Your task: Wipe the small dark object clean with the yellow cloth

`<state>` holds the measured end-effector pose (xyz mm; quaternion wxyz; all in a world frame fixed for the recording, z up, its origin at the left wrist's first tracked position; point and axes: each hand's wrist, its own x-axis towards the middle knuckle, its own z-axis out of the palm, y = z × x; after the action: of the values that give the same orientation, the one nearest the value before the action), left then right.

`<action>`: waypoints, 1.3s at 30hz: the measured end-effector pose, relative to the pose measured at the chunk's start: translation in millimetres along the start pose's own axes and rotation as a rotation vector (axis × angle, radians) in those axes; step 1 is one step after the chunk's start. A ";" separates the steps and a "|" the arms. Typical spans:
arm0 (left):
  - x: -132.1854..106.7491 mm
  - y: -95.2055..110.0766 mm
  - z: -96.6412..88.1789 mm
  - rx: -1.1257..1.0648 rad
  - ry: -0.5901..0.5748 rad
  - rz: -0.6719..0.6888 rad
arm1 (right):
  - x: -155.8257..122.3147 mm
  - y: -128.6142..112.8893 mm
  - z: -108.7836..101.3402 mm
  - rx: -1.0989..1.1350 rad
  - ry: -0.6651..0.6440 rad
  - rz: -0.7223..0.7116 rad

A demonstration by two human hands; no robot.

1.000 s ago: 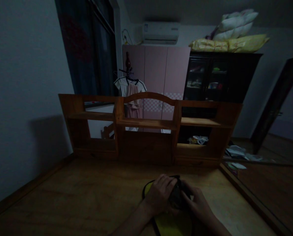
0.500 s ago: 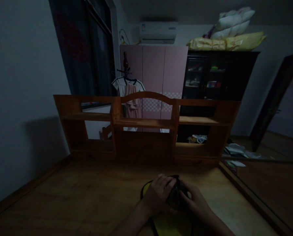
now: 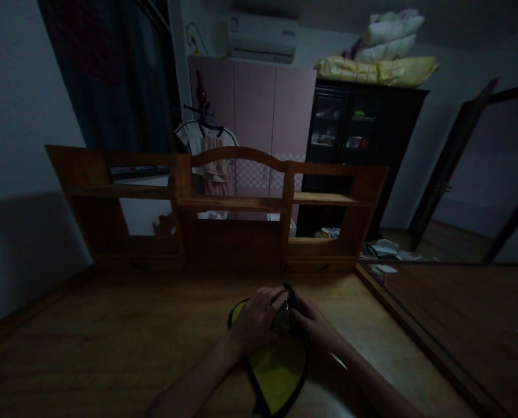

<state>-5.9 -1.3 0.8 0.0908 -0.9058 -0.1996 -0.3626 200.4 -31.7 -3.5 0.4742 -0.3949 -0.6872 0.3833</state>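
Both hands are close together over the wooden bed board. My left hand is closed round the left side of a dark, partly shiny bundle, its fingers bent over the top. From the right, my right hand grips the same bundle, with the thumb against its near side. What the bundle is cannot be made out in the dim light. Beneath the hands lies a flat yellow-green piece with a black edge, its pointed end towards me. My left hand covers part of it.
A wooden headboard with open shelves stands at the far end of the board. A raised wooden rail runs along the right side, and a white wall is on the left. Beyond are a pink wardrobe and a dark cabinet.
The camera view has turned right and tilted down, so everything sits further left and higher. More of the yellow-green piece shows. Both hands still hold the dark bundle.
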 end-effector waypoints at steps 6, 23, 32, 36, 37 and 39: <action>-3.2 6.8 -2.7 -0.038 -0.030 -0.017 | -3.4 1.1 13.7 0.132 0.010 0.074; 1.8 9.5 -7.3 -0.197 -0.115 -0.105 | -6.8 22.3 9.7 -0.474 0.163 -0.070; -1.4 2.6 6.4 -0.263 -0.031 -0.161 | -5.2 7.4 4.8 -0.541 0.199 -0.058; -4.4 -1.8 9.3 -0.248 0.020 -0.195 | -0.8 -10.6 4.6 -0.383 0.212 -0.058; -4.8 -2.5 9.0 -0.242 0.034 -0.196 | 0.4 -13.8 5.7 -0.325 0.203 -0.045; -5.3 -3.3 7.9 -0.231 0.062 -0.189 | 2.3 -16.9 9.0 -0.200 0.149 -0.003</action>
<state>-5.8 2.5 -8.5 -0.0424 -0.8758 -0.2380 -0.4177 188.2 -37.6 10.2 0.4827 -0.4665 -0.6856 0.2817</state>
